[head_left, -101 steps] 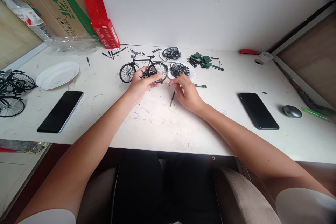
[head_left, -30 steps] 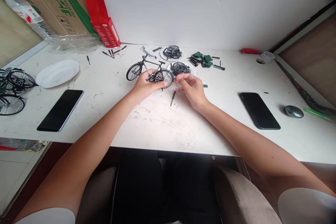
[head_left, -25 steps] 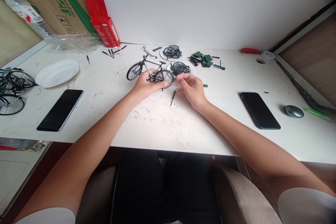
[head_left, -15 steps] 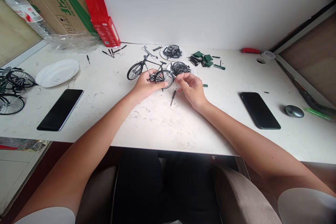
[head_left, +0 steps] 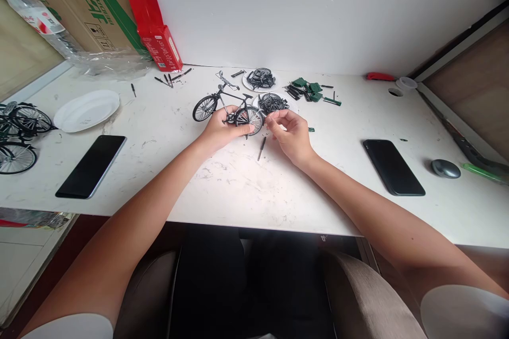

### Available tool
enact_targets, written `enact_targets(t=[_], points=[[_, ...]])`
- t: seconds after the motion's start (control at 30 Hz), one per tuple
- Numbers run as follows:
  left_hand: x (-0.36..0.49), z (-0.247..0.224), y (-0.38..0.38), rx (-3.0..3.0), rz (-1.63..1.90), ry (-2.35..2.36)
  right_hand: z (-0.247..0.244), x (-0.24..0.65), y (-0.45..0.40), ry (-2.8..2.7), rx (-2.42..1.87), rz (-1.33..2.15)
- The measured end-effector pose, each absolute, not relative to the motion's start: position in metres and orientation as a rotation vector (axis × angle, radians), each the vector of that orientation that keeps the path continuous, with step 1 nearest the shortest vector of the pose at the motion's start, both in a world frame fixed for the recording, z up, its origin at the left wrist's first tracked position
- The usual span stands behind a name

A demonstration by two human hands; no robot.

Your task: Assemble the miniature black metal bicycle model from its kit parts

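Observation:
A black model bicycle (head_left: 229, 103) is held upright above the table, its front wheel to the left. My left hand (head_left: 223, 126) is closed on it around the rear wheel and lower frame, thumb over the wheel's spokes. At the back of that wheel, my right hand (head_left: 289, 130) has thumb and forefinger pinched together; whatever lies between the fingertips is too small to make out. A small dark screwdriver (head_left: 262, 148) rests on the table below and between the hands. Just behind them sits a plate (head_left: 294, 107) piled with black bicycle parts (head_left: 272, 101).
Another plate of dark parts (head_left: 259, 79) and green pieces (head_left: 314, 89) lie farther back. Phones lie at left (head_left: 92, 166) and right (head_left: 393, 167). Model bicycles (head_left: 24, 127) stand at the left edge beside a white plate (head_left: 87, 111). A red box (head_left: 161, 45) stands by the wall.
Almost nothing differs. The hands and the bicycle keep their places, with only a very slight shift of the right fingers at the rear wheel.

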State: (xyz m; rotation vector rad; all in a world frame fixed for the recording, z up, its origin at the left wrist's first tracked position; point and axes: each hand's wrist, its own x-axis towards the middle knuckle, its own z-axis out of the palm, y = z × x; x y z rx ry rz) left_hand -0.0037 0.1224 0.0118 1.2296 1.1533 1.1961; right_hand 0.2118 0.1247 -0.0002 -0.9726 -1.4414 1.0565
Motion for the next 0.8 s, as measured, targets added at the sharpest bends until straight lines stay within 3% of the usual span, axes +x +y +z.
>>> enact_targets(t=[0.37,0.8], points=[[-0.0017,0.0102,0.122,1.198,1.172,1.163,-0.0044,0.2122,0.129,-1.501,-1.0,0.996],[-0.0036,0.0102,0.1247,1.195,1.232,1.17,-0.0052,0.2153,0.1248,-1.794,-1.021,0.683]])
